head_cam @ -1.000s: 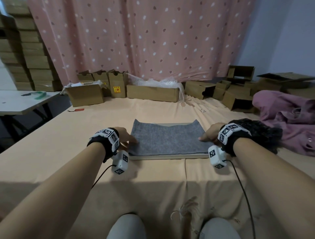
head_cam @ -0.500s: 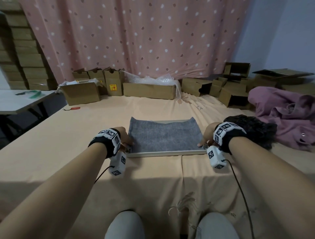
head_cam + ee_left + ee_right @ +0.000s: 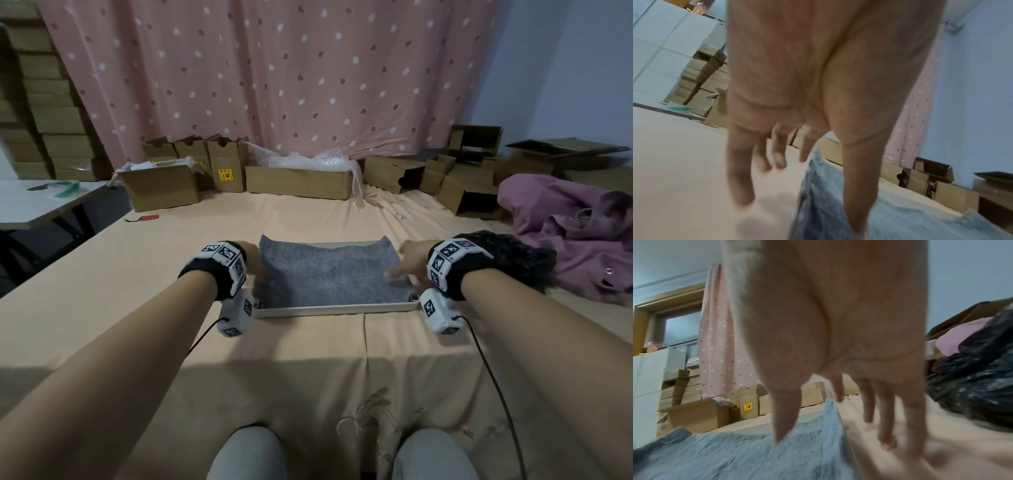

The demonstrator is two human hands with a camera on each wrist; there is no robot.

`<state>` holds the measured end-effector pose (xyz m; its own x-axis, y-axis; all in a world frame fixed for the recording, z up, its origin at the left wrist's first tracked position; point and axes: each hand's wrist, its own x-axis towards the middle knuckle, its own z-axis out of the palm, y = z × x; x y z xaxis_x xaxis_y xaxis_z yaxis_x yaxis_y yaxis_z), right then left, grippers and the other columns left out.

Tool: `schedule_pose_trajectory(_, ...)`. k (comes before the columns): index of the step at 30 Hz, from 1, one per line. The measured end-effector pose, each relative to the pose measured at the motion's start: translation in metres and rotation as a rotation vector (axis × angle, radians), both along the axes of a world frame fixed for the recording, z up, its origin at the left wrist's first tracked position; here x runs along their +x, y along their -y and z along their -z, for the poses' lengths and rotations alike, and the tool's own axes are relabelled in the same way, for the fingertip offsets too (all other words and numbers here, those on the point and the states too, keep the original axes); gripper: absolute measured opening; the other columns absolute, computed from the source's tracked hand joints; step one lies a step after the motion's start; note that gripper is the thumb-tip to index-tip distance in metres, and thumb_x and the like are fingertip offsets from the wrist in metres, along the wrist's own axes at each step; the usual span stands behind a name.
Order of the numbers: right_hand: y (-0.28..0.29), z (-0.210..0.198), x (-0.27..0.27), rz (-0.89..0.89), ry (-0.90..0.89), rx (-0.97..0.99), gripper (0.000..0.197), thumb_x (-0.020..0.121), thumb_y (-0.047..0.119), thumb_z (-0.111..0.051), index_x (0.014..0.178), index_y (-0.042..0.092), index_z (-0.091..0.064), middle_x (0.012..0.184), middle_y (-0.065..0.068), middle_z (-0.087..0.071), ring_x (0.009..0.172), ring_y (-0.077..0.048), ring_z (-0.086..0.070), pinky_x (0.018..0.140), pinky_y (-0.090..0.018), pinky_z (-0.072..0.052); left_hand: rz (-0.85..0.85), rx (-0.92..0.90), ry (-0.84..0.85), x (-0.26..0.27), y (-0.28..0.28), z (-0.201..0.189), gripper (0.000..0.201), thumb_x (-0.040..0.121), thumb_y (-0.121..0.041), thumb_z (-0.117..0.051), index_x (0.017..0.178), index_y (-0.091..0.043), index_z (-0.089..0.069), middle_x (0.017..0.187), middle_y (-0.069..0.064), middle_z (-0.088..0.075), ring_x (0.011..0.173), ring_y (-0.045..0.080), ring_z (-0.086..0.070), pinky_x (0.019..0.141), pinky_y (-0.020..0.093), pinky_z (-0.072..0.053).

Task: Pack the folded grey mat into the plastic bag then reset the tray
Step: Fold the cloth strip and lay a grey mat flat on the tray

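The grey mat (image 3: 329, 274) lies flat in a shallow white tray (image 3: 335, 310) on the peach sheet, its far corners curled up. My left hand (image 3: 251, 257) is at the mat's left edge. In the left wrist view that hand (image 3: 807, 113) has straight fingers, the thumb over the mat (image 3: 900, 224) and the other fingers over the sheet beside it. My right hand (image 3: 409, 263) mirrors it at the right edge; its thumb hangs over the mat (image 3: 735, 456) and its fingers (image 3: 885, 426) reach down beside it. Neither hand grips anything. A crumpled black plastic bag (image 3: 520, 253) lies just behind my right wrist.
Open cardboard boxes (image 3: 298, 180) line the far edge under the pink dotted curtain. A pink garment (image 3: 575, 233) is heaped at the right, past the black bag (image 3: 972, 378). A white side table (image 3: 41, 202) stands to the left. My knees (image 3: 246, 455) are at the near edge.
Both hands have left the tray's near corners and moved forward along the mat's side edges, with fingers now spread and straight.
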<state>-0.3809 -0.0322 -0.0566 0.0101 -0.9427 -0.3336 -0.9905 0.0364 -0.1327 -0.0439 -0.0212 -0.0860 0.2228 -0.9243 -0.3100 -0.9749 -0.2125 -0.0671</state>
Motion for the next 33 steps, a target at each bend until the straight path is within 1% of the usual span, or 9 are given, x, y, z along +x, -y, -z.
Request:
schedule_pose_trajectory(2,0.008,-0.003,0.009,-0.029,0.116,-0.183,0.060,0.090,0.039,-0.065,0.137,0.009,-0.043,0.131,-0.012,-0.058,0.106,-0.027,-0.057,0.084,-0.034,-0.047,0.019,-0.121,-0.015,-0.017,-0.016,-0.024,0.063,0.082,-0.043,-0.072,0.135,-0.015,-0.053,0.139,0.011,-0.047,0.123,0.035,-0.049,0.099,0.043,-0.044)
schedule_pose_trajectory(3,0.012,-0.003,0.014,-0.063,0.154,-0.259,0.047,0.092,0.034,-0.062,0.131,0.011,-0.052,0.127,-0.012,-0.061,0.101,-0.024,-0.057,0.083,-0.031,-0.046,0.049,-0.186,-0.045,-0.022,-0.017,-0.029,0.058,0.084,-0.040,-0.070,0.136,-0.019,-0.054,0.141,0.012,-0.040,0.127,0.038,-0.042,0.103,0.046,-0.042)
schedule_pose_trajectory(6,0.022,-0.001,0.028,-0.194,0.158,-0.290,0.023,0.092,0.021,-0.059,0.109,0.013,-0.073,0.114,-0.007,-0.070,0.096,-0.020,-0.059,0.081,-0.025,-0.045,0.158,-0.132,-0.060,-0.026,-0.004,-0.022,0.048,0.080,-0.048,-0.066,0.127,-0.036,-0.063,0.136,0.007,-0.049,0.125,0.034,-0.041,0.105,0.047,-0.043)
schedule_pose_trajectory(10,0.030,0.010,0.045,-0.324,-0.015,-0.125,0.031,0.094,0.022,-0.057,0.122,0.019,-0.069,0.125,-0.002,-0.067,0.111,-0.023,-0.061,0.091,-0.029,-0.047,0.339,0.043,-0.019,-0.036,0.004,-0.009,0.061,0.089,-0.053,-0.059,0.145,-0.033,-0.044,0.148,0.000,-0.049,0.133,0.026,-0.047,0.112,0.040,-0.038)
schedule_pose_trajectory(14,0.039,0.021,0.046,-0.295,-0.209,-0.078,0.053,0.100,0.042,-0.043,0.145,0.014,-0.044,0.147,-0.010,-0.048,0.129,-0.029,-0.049,0.107,-0.039,-0.040,0.376,0.101,0.110,-0.030,0.012,0.008,0.082,0.091,-0.062,-0.049,0.157,-0.030,-0.011,0.165,-0.004,-0.013,0.150,0.024,-0.022,0.120,0.043,-0.022)
schedule_pose_trajectory(17,0.040,0.026,0.049,-0.287,-0.300,-0.073,0.060,0.100,0.048,-0.039,0.149,0.012,-0.036,0.149,-0.012,-0.043,0.131,-0.031,-0.046,0.104,-0.040,-0.040,0.399,0.092,0.134,-0.025,0.009,0.012,0.088,0.091,-0.063,-0.048,0.157,-0.029,0.000,0.166,-0.003,-0.001,0.153,0.024,-0.008,0.123,0.045,-0.013)
schedule_pose_trajectory(22,0.037,0.031,0.055,-0.304,-0.271,-0.072,0.066,0.098,0.049,-0.044,0.151,0.013,-0.032,0.150,-0.010,-0.043,0.134,-0.030,-0.044,0.108,-0.040,-0.039,0.408,0.039,0.076,-0.035,-0.002,0.000,0.090,0.087,-0.060,-0.058,0.157,-0.026,-0.012,0.164,-0.001,-0.019,0.149,0.024,-0.025,0.119,0.043,-0.025)
schedule_pose_trajectory(28,0.025,0.016,0.078,-0.427,-0.225,-0.032,0.069,0.101,0.050,-0.038,0.156,0.017,-0.015,0.160,-0.006,-0.026,0.145,-0.026,-0.029,0.118,-0.039,-0.023,0.400,0.070,0.020,-0.071,-0.005,-0.010,0.095,0.086,-0.070,-0.049,0.158,-0.026,-0.005,0.165,0.000,-0.012,0.151,0.026,-0.019,0.121,0.047,-0.018)
schedule_pose_trajectory(33,0.023,0.030,0.100,-0.482,-0.253,-0.070,0.059,0.099,0.053,-0.035,0.146,0.018,-0.041,0.146,-0.012,-0.049,0.128,-0.030,-0.051,0.108,-0.045,-0.038,0.410,0.056,-0.022,-0.102,-0.012,-0.010,0.078,0.097,-0.060,-0.038,0.157,-0.020,-0.008,0.164,0.007,-0.017,0.149,0.027,-0.023,0.119,0.043,-0.018)
